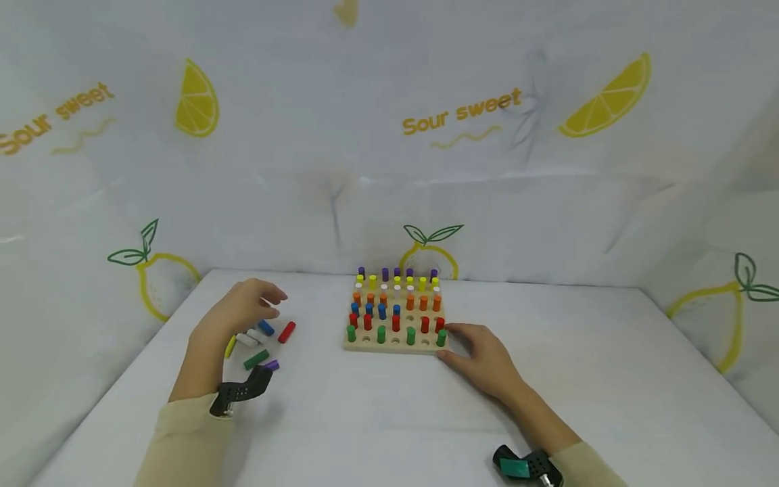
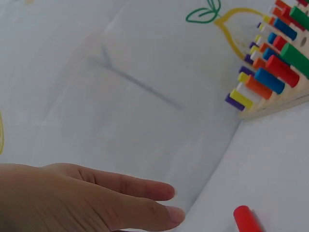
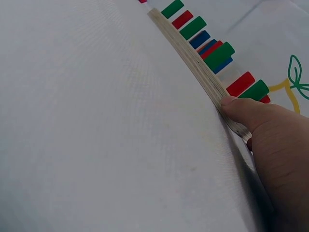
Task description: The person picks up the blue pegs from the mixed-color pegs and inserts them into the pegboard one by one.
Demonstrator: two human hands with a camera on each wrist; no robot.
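Note:
A wooden pegboard (image 1: 380, 347) stands at the middle of the table, bearing rows of coloured pegs, with several bare holes in the front rows. My right hand (image 1: 485, 360) grips its front right corner, thumb on the front edge; the right wrist view shows the thumb (image 3: 246, 110) against the wood. To the left, my left hand (image 1: 242, 308) hovers over loose pegs, fingers slightly bent, nothing visible between them. Near it lie a blue peg (image 1: 265, 328), a red peg (image 1: 287, 332), a green peg (image 1: 256, 359), a purple peg (image 1: 272, 365), a yellow peg (image 1: 230, 346) and white pegs (image 1: 246, 339).
A white cloth covers the table (image 1: 389, 412). Behind the pegboard rises a white sheet (image 1: 280, 203) printed with lemons and lettering. Each wrist wears a black strap mount (image 1: 243, 389).

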